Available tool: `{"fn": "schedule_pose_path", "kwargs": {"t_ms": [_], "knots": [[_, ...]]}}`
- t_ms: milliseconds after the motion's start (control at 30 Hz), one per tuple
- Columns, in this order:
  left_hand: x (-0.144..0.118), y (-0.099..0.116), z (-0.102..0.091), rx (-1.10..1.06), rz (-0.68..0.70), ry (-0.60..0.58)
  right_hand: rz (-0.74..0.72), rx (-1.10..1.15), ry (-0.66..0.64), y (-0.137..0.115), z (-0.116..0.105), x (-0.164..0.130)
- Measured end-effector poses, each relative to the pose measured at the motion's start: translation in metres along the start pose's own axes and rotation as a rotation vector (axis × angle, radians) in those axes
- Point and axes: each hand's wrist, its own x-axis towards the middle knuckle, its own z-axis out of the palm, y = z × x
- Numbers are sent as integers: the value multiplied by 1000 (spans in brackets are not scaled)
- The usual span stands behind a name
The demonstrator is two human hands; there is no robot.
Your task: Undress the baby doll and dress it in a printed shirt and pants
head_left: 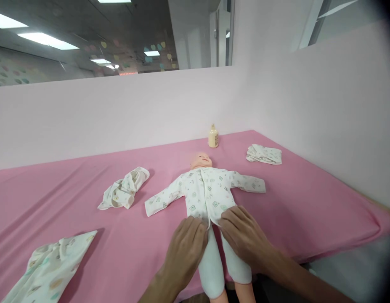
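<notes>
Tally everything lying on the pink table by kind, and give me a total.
Baby doll in a white printed top: 1
Loose white printed baby garments: 3 (crumpled one, folded one, flat one at the near left edge)
Small cream-coloured bottle: 1
Total: 5

Both hands, left and right, rest at the hem of the doll's top.

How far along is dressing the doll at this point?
Done: the printed top covers the doll's torso and both arms. In hand: left hand and right hand rest at the top's lower hem. Left: the white legs are still bare.
</notes>
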Motion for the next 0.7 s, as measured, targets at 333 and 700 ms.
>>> {"fn": "schedule_pose_path", "kwargs": {"t_ms": [333, 700], "knots": [[-1, 3, -11, -75, 101, -154, -57, 52, -115, -3, 3, -9], [4, -51, -17, -762, -1028, -147, 812, 608, 122, 42, -11, 5]]}}
